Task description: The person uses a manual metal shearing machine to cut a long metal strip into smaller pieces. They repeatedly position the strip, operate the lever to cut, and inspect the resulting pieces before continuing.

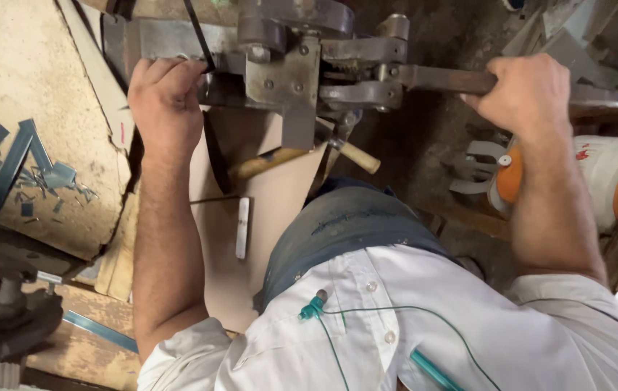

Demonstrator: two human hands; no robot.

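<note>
The long metal lever (447, 80) of a hand-operated shearing machine (302, 65) is gripped by the right hand (530, 90), its fingers fully closed around it. A thin dark metal strip (197, 36) is held by the left hand (168, 101), fingers curled shut on it, just beside the machine's left side. Blue metal offcuts (26, 170) lie scattered on the worn table (26, 87), well apart from both hands.
</note>
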